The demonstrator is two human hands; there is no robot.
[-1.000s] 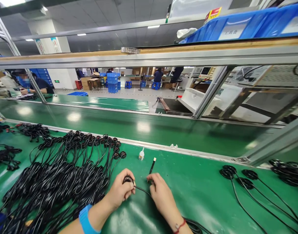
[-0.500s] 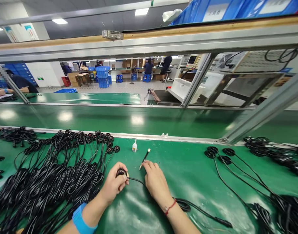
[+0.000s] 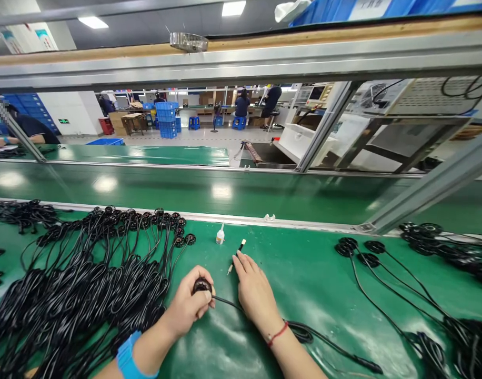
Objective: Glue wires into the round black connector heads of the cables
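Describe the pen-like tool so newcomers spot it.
On the green bench, find the right hand. The pen-like tool is partly covered by it; its black shaft and pale far end set it apart from the upright white bottle.

We grip a round black part (image 3: 202, 285) in our left hand (image 3: 191, 305), its cable (image 3: 225, 301) running toward our right hand (image 3: 257, 295). That hand lies with fingers extended over a slim, pale-tipped black tool (image 3: 241, 246) (we cannot tell how firmly they touch it). Just beyond, a small white bottle (image 3: 220, 236) stands upright on the green work surface (image 3: 304, 273). To our left we have a dense heap of black cables (image 3: 83, 295); well apart on our right, more round black parts (image 3: 369, 259) trail cables.
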